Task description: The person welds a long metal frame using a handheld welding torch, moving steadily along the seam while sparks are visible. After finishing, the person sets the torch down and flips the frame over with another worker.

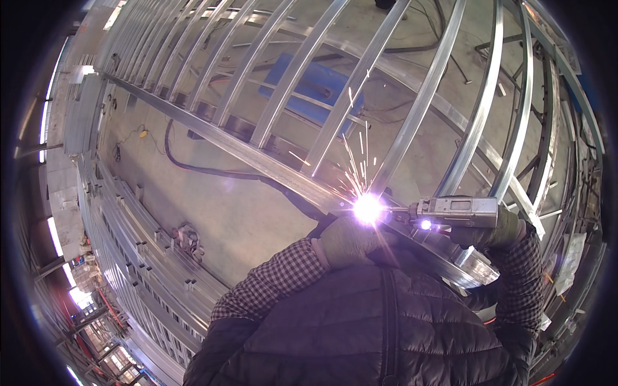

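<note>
My right hand, in a greenish work glove, is wrapped round the handle under a silver, boxy welding gun. The gun points left, and a white glare with sparks flying up burns at its tip. That glare sits on the metal frame, where an upright bar meets the long bottom rail. My left hand, gloved too, is close below and left of the bright spot, at the rail. Glare and angle hide its fingers, so its grip does not show. A smaller violet light shines beneath the gun's nozzle.
Parallel silver bars of the frame run up and away before me. Beyond them a blue panel lies on the concrete floor. A dark cable trails from the left toward my hands. Stacked metal lengths stand at the left.
</note>
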Action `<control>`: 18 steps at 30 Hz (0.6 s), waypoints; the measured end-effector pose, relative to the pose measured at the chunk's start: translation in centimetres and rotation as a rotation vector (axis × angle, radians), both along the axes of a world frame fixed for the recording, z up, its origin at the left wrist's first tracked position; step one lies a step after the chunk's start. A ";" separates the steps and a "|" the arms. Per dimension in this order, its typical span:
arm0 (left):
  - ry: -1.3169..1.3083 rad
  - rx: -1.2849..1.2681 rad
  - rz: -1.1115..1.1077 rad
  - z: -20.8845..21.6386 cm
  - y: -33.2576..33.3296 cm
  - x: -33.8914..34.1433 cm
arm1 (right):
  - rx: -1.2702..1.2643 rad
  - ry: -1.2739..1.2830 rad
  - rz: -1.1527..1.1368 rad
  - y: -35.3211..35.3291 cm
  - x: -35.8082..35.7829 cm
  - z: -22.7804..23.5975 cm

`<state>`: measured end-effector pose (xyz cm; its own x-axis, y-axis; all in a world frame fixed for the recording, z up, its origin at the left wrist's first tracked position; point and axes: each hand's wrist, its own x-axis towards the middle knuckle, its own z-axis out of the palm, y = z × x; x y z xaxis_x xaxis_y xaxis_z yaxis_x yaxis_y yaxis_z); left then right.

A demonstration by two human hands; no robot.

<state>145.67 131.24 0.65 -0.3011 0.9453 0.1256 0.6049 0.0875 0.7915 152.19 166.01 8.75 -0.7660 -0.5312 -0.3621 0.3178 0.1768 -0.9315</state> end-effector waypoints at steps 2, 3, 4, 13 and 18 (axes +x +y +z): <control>0.002 0.002 0.003 0.1 0.0 0.0 | -0.004 -0.076 -0.003 0.0 0.0 0.1; 0.004 0.004 0.005 0.1 0.0 0.0 | 0.061 -0.063 0.034 0.0 0.0 0.3; 0.004 0.004 0.004 0.1 0.0 0.0 | 0.130 -0.075 0.050 0.0 0.0 0.4; 0.014 0.016 0.023 0.4 0.0 0.1 | 0.007 -0.222 -0.015 0.4 0.2 0.4; 0.010 0.022 0.030 0.5 0.0 0.1 | 0.049 -0.039 0.043 0.5 0.3 0.1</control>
<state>145.81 131.21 1.17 -0.3282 0.9327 0.1497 0.6102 0.0884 0.7873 152.48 166.52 8.86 -0.7277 -0.5442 -0.4175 0.3451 0.2356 -0.9085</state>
